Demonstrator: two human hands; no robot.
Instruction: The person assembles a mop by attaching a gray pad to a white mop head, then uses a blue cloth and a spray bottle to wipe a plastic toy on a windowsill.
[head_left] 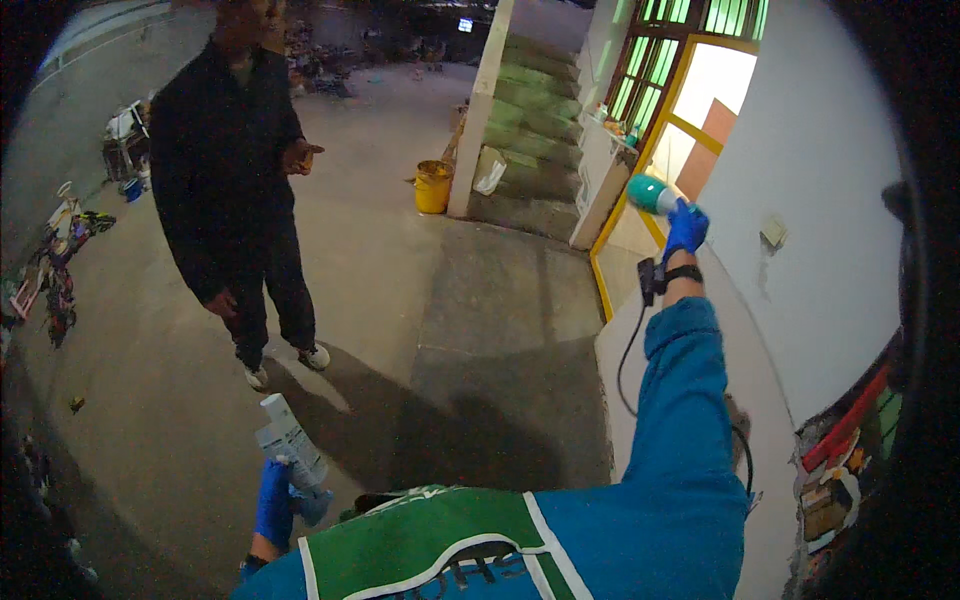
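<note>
My right hand (pixel 686 228), in a blue glove, reaches out at the right near the white wall. Its fingers are closed on the pale neck of a teal bulb-shaped object (pixel 650 194), held up in front of the yellow-framed door. At the lower left my left hand (pixel 276 500), also gloved in blue, is wrapped round a whitish bottle (pixel 297 450) with a white cap and a printed label. A pale blue crumpled piece (pixel 313 506) shows beside those fingers; what it is I cannot tell.
A person in dark clothes (pixel 235 180) stands ahead on the left. Beyond are a yellow bucket (pixel 433 187), a staircase (pixel 530 120) and a door with a yellow frame (pixel 604 285). A black cable (pixel 622 370) hangs from my right wrist. Clutter (pixel 835 490) lies at the lower right.
</note>
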